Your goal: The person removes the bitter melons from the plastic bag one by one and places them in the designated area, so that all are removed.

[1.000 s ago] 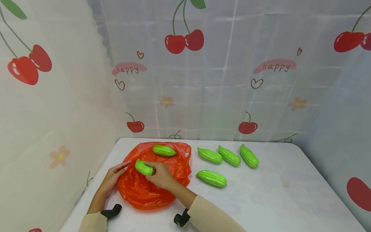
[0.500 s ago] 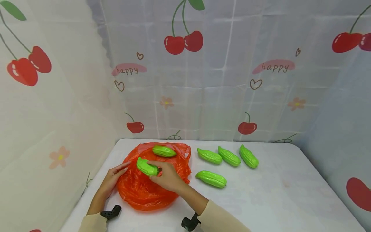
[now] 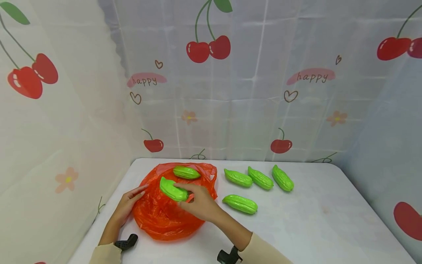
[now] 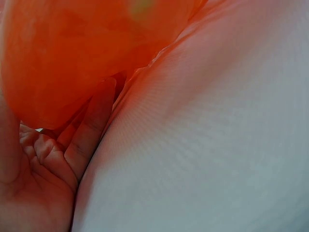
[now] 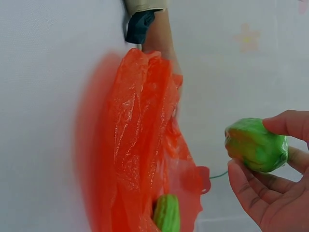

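My right hand [image 3: 200, 202] pinches a bright green, ribbed bitter melon [image 3: 173, 189] between thumb and fingers. In the right wrist view this bitter melon [image 5: 256, 145] hangs in the air, apart from the crumpled red plastic bag [image 5: 140, 125]. The bag [image 3: 165, 223] lies on the table, and another bitter melon [image 3: 186, 172] sits at its far side. At the bag's left edge rests my left hand [image 3: 126, 205], its fingers extended against the plastic. The left wrist view shows that hand [image 4: 53, 169] touching the bag's underside close to the tabletop, with some fingertips hidden by it.
Several more bitter melons lie right of the bag: a row of them [image 3: 261, 178] at the back and one [image 3: 240, 204] nearer. The white table [image 3: 313, 227] is bordered by cherry-printed curtains [image 3: 237, 110] behind and at both sides.
My right hand has moved rightward and towards me, carrying the bitter melon up from over the bag's left part to its middle. The left hand has stayed in place at the bag.
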### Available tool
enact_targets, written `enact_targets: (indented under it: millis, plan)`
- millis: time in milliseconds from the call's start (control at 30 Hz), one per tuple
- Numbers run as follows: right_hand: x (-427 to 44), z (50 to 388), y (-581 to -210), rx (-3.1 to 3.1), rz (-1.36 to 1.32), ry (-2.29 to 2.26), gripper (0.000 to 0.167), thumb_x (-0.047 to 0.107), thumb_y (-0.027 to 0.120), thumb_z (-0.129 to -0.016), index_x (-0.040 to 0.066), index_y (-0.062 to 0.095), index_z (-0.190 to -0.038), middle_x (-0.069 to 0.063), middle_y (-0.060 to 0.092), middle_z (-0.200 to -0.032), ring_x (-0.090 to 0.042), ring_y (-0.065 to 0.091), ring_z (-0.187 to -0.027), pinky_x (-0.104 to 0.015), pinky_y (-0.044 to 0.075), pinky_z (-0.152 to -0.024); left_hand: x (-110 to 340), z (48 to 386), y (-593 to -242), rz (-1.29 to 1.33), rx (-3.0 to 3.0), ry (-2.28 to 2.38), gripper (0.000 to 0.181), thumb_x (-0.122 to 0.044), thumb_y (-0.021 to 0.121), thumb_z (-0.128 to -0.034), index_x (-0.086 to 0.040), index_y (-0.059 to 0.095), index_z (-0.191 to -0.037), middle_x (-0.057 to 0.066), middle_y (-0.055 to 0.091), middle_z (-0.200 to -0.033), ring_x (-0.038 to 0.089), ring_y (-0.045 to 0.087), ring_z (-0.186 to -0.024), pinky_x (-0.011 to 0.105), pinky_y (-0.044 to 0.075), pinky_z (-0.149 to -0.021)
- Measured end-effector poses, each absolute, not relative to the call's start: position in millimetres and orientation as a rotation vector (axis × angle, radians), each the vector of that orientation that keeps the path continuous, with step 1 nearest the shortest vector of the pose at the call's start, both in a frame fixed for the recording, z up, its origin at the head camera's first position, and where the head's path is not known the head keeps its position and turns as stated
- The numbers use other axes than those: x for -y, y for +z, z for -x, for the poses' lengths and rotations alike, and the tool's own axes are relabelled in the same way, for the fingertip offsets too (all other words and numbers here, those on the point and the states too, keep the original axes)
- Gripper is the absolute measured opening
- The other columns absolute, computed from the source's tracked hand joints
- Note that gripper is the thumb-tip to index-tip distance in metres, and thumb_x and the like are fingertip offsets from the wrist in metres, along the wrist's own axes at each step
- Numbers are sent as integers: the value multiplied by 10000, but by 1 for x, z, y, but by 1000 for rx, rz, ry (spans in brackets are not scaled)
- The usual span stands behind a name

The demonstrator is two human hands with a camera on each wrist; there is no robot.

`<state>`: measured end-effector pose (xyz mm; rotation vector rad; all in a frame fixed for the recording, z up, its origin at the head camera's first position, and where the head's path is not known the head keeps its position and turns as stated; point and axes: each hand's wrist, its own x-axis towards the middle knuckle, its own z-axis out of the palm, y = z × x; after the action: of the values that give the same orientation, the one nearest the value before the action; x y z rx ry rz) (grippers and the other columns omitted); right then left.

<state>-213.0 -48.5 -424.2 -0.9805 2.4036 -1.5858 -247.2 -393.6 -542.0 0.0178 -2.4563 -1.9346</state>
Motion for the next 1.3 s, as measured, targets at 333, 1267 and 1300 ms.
enact_targets:
  millis: [333, 1267, 1300]
  plan:
    - [22, 207, -419, -2402, 1012, -1632, 560, 67, 752, -888, 240, 624, -1405, 24, 654, -1329, -117, 610, -687, -257, 576, -668, 395, 249, -540, 11, 2442, -1968, 509, -313, 571, -1049, -38, 519, -1474, 197, 379, -1585, -117, 497, -1166, 157, 484, -931]
    - [-63, 185, -405, -2574, 974, -1571, 612, 20, 786, -853, 283, 633, -1384, 96, 630, -1355, -148, 628, -1136, -353, 601, -794, 392, 247, -542, 22, 2421, -1959, 486, -289, 579, -1047, -29, 540, -1456, 180, 406, -1570, -145, 474, -1180, 125, 455, -948]
    - [-65, 184, -405, -2578, 980, -1568, 615, 19, 788, -851, 286, 633, -1383, 93, 631, -1354, -151, 631, -1136, -345, 600, -791, 393, 247, -542, 22, 2423, -1957, 487, -290, 579, -1047, -29, 540, -1455, 181, 404, -1571, -145, 473, -1179, 124, 454, -947]
